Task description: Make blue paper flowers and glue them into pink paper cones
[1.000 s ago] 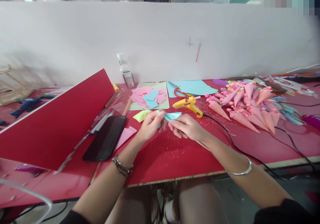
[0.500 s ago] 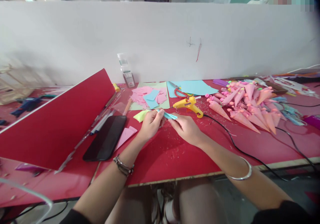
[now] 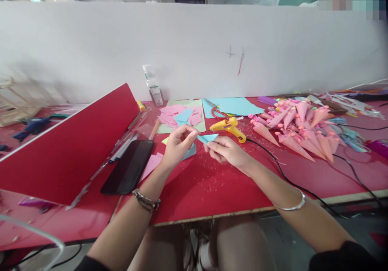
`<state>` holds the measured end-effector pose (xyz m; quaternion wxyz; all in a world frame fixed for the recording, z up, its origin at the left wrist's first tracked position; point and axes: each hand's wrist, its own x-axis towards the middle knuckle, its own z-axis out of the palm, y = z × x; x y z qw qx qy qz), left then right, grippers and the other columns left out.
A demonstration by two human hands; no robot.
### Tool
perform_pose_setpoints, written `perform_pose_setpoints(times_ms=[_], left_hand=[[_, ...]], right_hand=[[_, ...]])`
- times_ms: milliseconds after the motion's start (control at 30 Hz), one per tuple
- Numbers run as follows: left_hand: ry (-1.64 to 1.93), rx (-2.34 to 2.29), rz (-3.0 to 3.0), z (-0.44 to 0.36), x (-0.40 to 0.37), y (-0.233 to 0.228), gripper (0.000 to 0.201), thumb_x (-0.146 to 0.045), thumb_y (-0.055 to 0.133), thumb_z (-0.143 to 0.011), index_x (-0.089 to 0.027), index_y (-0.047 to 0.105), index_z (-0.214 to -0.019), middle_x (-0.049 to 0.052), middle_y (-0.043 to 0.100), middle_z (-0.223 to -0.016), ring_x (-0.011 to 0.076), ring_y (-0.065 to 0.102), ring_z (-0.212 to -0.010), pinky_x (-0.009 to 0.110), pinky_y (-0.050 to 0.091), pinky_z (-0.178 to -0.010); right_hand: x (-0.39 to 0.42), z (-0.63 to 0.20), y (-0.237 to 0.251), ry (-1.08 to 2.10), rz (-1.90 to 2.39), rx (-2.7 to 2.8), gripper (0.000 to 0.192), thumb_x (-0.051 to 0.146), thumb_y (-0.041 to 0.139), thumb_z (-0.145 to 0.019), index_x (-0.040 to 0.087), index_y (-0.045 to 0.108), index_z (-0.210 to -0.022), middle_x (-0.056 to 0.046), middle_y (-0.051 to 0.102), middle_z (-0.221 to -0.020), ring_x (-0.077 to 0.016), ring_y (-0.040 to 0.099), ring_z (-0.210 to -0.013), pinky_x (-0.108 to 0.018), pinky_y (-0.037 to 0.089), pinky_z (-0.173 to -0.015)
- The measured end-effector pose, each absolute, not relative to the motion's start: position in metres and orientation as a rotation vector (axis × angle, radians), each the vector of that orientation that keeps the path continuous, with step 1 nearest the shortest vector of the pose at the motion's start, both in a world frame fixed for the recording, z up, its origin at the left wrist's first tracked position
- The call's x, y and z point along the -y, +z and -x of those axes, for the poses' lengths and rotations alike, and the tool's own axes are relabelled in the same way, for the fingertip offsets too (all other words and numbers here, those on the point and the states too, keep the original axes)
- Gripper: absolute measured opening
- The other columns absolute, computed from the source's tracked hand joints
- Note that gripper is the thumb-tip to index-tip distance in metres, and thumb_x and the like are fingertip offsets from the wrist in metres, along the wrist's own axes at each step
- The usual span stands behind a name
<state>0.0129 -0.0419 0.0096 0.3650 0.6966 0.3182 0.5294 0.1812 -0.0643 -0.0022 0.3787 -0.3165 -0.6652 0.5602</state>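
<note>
Between my hands is a small light-blue piece of paper (image 3: 210, 137), its outline pointed like a triangle. My right hand (image 3: 227, 150) pinches its lower right side between thumb and fingers. At its left end, the thumb and forefinger of my left hand (image 3: 179, 143) are closed on the paper. More blue paper (image 3: 190, 152) shows just below my left hand; whether it is held or lies on the table I cannot tell. A yellow-green piece (image 3: 165, 140) is mostly hidden behind my left hand. The yellow glue gun (image 3: 232, 128) lies just beyond my right hand.
Pink paper pieces (image 3: 169, 115) lie on a pale green sheet. Scissors (image 3: 218, 111) rest on blue sheets (image 3: 239, 105). A heap of pink cones (image 3: 298, 127) is at right, with a black cord (image 3: 281, 170) nearby. At left are a phone (image 3: 127, 168) and a standing red board (image 3: 75, 150).
The blue paper was a thin bundle seen edge-on; now a single pointed piece is between my hands, with other blue paper below the left one. My hands have moved slightly apart.
</note>
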Motion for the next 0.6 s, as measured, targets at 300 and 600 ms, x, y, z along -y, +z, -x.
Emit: perform_pose_setpoints(times_ms=[300, 600], left_hand=[[1.413, -0.978, -2.272, -0.009, 0.0394, 0.0094, 0.028, -0.035, 0.046, -0.082, -0.016, 0.044, -0.062, -0.004, 0.041, -0.051, 0.007, 0.035, -0.047, 0.019, 0.028, -0.045], [1.266, -1.07, -2.582, -0.0026, 0.0385, 0.0072, 0.024, -0.028, 0.041, -0.085, -0.017, 0.04, -0.064, -0.003, 0.042, -0.057, 0.0079, 0.039, -0.05, 0.02, 0.029, -0.05]], right_hand=[[0.0612, -0.181, -0.0072, 1.258, 0.868, 1.815, 0.029, 0.04, 0.04, -0.085, 0.014, 0.051, -0.075, 0.007, 0.04, -0.047, -0.0039, 0.031, -0.039, -0.019, 0.023, -0.039], [0.0649, -0.183, -0.0034, 0.556, 0.952, 2.087, 0.028, 0.029, 0.039, -0.086, 0.015, 0.05, -0.064, 0.004, 0.043, -0.051, -0.0063, 0.038, -0.047, -0.021, 0.028, -0.048]])
